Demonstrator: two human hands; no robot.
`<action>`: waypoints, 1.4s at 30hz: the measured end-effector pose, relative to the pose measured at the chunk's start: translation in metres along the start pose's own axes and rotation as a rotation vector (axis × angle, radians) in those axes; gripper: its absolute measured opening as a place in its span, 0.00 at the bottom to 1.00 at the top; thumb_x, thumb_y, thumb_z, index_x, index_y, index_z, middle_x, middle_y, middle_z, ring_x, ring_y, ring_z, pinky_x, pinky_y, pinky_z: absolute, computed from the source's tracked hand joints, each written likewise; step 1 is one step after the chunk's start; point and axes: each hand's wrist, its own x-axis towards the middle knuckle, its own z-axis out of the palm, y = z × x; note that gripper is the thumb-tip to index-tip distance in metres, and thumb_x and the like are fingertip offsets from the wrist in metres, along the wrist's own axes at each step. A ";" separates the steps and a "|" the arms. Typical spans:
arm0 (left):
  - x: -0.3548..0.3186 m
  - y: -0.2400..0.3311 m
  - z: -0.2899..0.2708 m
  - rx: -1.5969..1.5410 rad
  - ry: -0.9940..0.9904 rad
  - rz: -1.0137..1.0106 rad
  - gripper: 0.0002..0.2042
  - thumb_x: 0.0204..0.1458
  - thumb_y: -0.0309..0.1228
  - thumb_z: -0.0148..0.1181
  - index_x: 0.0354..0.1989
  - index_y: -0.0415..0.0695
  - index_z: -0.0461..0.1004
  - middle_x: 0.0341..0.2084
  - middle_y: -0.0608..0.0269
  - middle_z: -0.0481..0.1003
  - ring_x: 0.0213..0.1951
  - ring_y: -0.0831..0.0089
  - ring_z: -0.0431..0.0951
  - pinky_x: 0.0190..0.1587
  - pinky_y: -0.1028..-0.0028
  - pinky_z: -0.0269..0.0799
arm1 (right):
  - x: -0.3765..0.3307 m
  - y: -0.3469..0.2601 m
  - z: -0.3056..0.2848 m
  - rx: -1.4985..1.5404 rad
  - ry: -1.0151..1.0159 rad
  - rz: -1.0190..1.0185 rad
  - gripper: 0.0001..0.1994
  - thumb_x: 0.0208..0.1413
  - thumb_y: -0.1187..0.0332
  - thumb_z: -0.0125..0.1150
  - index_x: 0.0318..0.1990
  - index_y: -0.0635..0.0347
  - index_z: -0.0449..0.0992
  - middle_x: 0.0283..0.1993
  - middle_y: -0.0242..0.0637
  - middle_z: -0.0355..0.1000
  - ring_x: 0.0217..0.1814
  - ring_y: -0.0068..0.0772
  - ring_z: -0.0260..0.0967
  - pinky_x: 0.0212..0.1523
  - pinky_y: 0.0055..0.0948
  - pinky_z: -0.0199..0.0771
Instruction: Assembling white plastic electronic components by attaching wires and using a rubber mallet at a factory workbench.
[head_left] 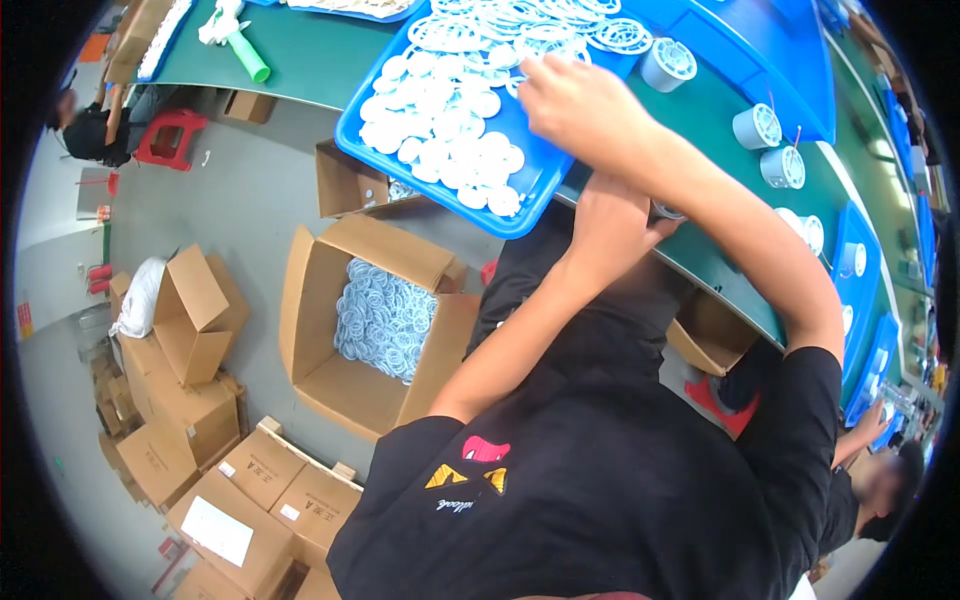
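Note:
My right hand [572, 108] reaches across over my left arm to the blue tray [552, 178]. Its fingers are bent together at the edge of the pale rings [530, 40]; what lies between the fingertips is hidden. White round discs [440, 125] are heaped in the tray's near left part. Below the right wrist, at the table edge, my left hand [612, 228] is closed round a pale cylindrical part [665, 210], mostly covered by the hand and the right forearm. Similar white cylindrical housings [668, 65] stand on the green table to the right.
An open cardboard box [430, 262] of pale blue rings sits on the floor at left. Stacked cartons [250, 500] stand lower left. A green-handled tool [248, 58] lies on the table [310, 70]. Co-workers [870, 490] are at the right and far left, near a red stool [170, 138].

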 end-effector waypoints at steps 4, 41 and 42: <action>0.006 0.007 -0.003 -0.016 0.038 -0.007 0.34 0.43 0.41 0.81 0.57 0.39 0.72 0.51 0.46 0.76 0.53 0.43 0.77 0.54 0.50 0.73 | -0.053 0.039 -0.061 0.326 0.129 0.437 0.08 0.63 0.66 0.63 0.40 0.61 0.75 0.36 0.48 0.72 0.39 0.55 0.77 0.40 0.45 0.79; 0.004 0.002 -0.011 -0.029 -0.010 0.021 0.32 0.42 0.25 0.77 0.59 0.41 0.71 0.51 0.51 0.75 0.52 0.48 0.77 0.54 0.55 0.74 | -0.135 -0.051 -0.080 0.445 0.216 0.882 0.28 0.50 0.66 0.80 0.55 0.73 0.77 0.51 0.51 0.71 0.49 0.52 0.76 0.49 0.42 0.79; 0.005 0.002 -0.010 -0.039 -0.009 0.013 0.32 0.41 0.25 0.77 0.58 0.41 0.71 0.51 0.51 0.75 0.52 0.48 0.77 0.54 0.55 0.74 | -0.134 -0.051 -0.081 0.445 0.214 0.886 0.28 0.50 0.66 0.80 0.55 0.73 0.77 0.51 0.51 0.71 0.49 0.52 0.76 0.49 0.42 0.79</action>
